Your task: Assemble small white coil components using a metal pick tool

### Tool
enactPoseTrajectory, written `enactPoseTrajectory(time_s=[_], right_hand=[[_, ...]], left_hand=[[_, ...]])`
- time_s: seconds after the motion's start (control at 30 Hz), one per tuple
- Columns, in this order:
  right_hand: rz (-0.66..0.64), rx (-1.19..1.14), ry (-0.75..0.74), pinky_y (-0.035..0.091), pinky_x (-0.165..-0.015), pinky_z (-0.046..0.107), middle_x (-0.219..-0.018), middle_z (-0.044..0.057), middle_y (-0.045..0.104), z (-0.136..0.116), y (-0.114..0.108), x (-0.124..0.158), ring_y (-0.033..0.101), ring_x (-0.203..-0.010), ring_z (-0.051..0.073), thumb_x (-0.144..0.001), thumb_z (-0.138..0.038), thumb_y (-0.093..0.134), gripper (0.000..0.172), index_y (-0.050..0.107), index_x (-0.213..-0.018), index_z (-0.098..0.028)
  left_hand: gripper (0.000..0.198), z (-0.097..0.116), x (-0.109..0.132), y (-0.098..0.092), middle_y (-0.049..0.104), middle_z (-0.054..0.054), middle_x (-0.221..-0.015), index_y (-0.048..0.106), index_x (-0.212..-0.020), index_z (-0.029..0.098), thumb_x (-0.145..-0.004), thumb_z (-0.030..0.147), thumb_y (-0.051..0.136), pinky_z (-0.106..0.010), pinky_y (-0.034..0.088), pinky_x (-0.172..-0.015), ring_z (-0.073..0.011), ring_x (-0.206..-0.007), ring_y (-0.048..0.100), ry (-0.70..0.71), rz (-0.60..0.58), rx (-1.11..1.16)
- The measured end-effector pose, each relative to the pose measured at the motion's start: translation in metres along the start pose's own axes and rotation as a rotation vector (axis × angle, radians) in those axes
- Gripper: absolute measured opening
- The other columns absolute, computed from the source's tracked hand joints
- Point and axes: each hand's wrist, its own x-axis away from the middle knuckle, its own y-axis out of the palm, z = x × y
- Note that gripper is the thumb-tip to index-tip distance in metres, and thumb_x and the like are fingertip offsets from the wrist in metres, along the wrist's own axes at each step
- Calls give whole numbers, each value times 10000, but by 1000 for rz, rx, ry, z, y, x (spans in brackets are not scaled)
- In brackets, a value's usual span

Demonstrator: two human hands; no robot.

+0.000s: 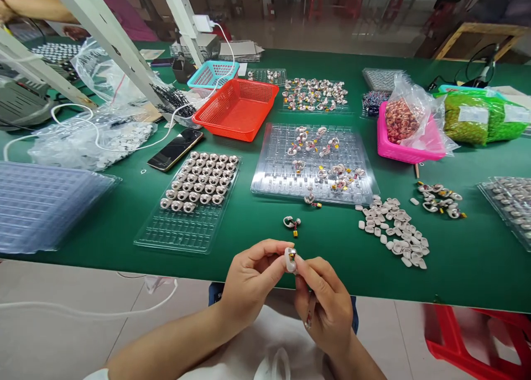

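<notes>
Near the table's front edge, my left hand (253, 277) pinches a small white earbud (290, 260) between thumb and fingers. A dark and shiny opening shows on the earbud's upper side. My right hand (326, 297) presses its thumb and index finger on the earbud's right side. Tucked in the right palm is a slim tool (310, 311), perhaps tweezers, partly hidden. Just beyond my hands lies a loose earbud part (292, 223) with wires and a yellow tab. A clear tray (265, 175) behind it bears several similar parts. White shell pieces (400, 228) are scattered to the right.
On the left stand a tray of finished-looking earbuds (178, 228), a phone (176, 149) and stacked clear trays (45, 208). Farther back are a red basket (236, 109) and a pink basket (409, 154). A red stool (468, 347) stands below right. Another person's arm (37, 9) reaches in at upper left.
</notes>
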Motion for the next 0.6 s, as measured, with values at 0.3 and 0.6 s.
enactPoseTrajectory(time_s=[0.3,0.6], right_hand=[[11,-70,54,596,-640,296,-928,51,724,-4,1,-5,681,-755,176,-894,27,515,645,544,-1442,-312],[29,-50,59,586,-577,275,-990,58,735,-7,0,-12,711,-775,182,-885,-12,582,566,600,-1358,-322]], left_hand=[[95,-1,-1,1,774,-18,-758,832,-812,184,-722,185,864,-196,612,-656,-138,-671,717,75,20,-66],[151,1,-1,-1,772,-22,-707,824,-810,173,-705,262,885,-210,606,-617,-138,-623,692,-7,14,-69]])
